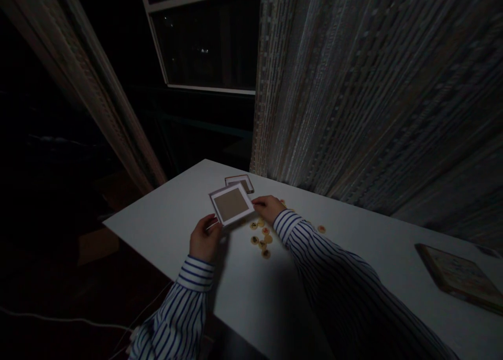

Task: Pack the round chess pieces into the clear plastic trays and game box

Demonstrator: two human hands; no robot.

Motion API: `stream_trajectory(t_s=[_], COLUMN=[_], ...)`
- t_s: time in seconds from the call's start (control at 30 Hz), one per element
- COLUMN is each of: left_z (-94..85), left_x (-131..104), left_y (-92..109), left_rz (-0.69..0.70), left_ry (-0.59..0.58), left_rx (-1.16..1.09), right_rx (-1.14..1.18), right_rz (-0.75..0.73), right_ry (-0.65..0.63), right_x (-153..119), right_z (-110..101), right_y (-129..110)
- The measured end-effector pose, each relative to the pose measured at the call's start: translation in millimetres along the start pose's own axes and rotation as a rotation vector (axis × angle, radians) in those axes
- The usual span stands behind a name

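Observation:
A shallow box part with white edges and a grey-brown centre point(231, 204) is held tilted above the white table. My left hand point(204, 239) grips its lower left corner between thumb and fingers. At its right edge, my right hand point(269, 208) has its fingers pinched on the rim. Behind it on the table lies a similar small box part with a reddish rim point(245, 184), partly covered by the held one. Several round wooden discs, some with dark or red marks point(266, 254), are scattered below and beside my right hand.
A flat board or box with a patterned top point(463, 273) lies at the table's right. The white table point(157, 218) ends in a corner at the back left. String curtains point(334, 87) hang behind it beside a dark window. A white cable runs at the lower left.

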State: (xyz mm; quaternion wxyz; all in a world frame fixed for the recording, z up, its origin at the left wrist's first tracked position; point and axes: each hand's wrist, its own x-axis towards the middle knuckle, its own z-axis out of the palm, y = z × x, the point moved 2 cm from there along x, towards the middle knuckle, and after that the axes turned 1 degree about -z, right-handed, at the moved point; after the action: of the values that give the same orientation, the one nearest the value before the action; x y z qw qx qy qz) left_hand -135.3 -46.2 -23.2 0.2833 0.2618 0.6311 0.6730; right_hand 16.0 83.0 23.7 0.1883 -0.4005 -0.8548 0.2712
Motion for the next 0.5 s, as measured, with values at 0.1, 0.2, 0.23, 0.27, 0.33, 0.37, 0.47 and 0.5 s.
stream_trajectory(t_s=[0.1, 0.2, 0.23, 0.27, 0.33, 0.37, 0.47, 0.5], left_z=[3.1, 6.3, 7.6, 8.7, 11.0, 12.0, 15.1, 16.2], left_x=[-0.9, -3.8, -5.1, -6.3, -8.2, -8.8, -9.2, -9.3], left_y=[-1.2, 0.3, 1.3, 2.3, 4.1, 4.6, 4.8, 4.6], left_rz=[0.016, 0.012, 0.011, 0.011, 0.012, 0.015, 0.027, 0.033], left_ry=[-0.03, -0.042, -0.046, -0.044, -0.044, -0.046, -0.076, -0.091], left_rx=[-0.005, 0.004, 0.007, 0.01, 0.024, 0.033, 0.053, 0.052], right_rx=[0.036, 0.075, 0.088, 0.1, 0.121, 0.13, 0.153, 0.161], right_rz=[-0.028, -0.042, -0.042, -0.041, -0.037, -0.037, -0.039, -0.041], right_ry=[-0.014, -0.022, -0.025, -0.027, -0.028, -0.026, -0.021, -0.022], right_x=[-3.2, -6.4, -7.4, -8.3, -10.2, -11.2, -14.7, -16.1], right_z=[-4.9, -9.5, -10.8, -12.0, -14.2, -15.3, -19.3, -20.9], right_y=[4.4, 7.7, 9.0, 10.4, 13.7, 15.6, 21.1, 22.8])
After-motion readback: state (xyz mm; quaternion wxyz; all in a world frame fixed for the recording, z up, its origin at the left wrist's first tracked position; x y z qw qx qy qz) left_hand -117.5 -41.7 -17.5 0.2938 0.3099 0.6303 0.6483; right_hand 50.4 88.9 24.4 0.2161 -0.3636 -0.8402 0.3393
